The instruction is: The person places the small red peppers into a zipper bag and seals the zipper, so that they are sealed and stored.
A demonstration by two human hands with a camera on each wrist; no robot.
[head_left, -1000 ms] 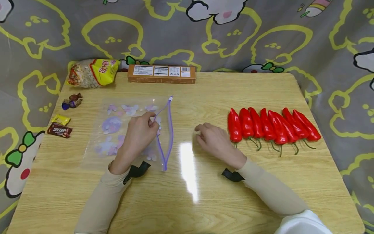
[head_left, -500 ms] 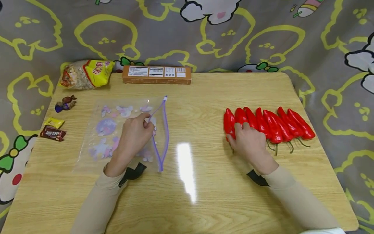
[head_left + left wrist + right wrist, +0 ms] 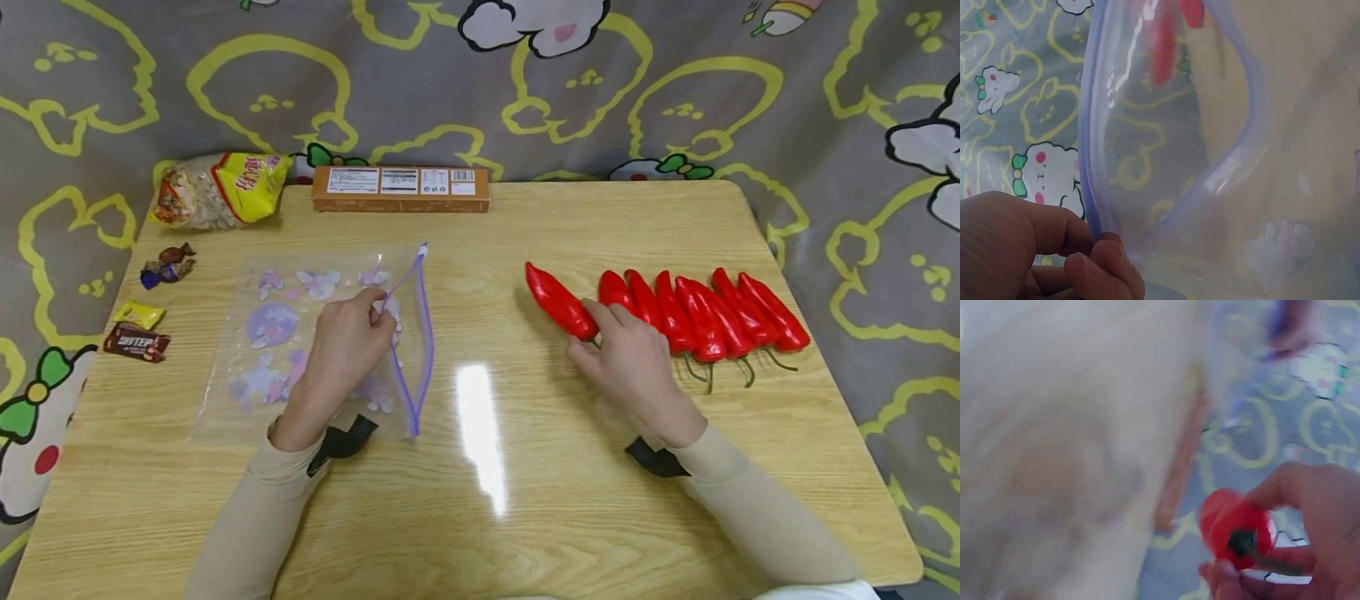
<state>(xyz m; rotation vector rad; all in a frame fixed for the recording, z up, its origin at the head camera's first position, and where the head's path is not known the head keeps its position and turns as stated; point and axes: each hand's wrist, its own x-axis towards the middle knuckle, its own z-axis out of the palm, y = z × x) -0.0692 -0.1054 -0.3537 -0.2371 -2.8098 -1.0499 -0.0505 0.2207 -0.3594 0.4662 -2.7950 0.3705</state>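
Red pepper [image 3: 557, 302] just right of frame centre, fingers of right hand [image 3: 633, 358] grasping stem end [image 3: 1242, 542]; probably light, firm, slick, best held there. Fingers of left hand [image 3: 348, 340] pinch clear, likely floppy bag [image 3: 300, 312] by rim.

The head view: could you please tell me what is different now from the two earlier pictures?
The right hand, empty one second ago, went right to the row and has taken hold of its leftmost red pepper. That pepper has moved left, out of the row. The left hand still pinches the open zip bag; the other peppers and brown box stayed.
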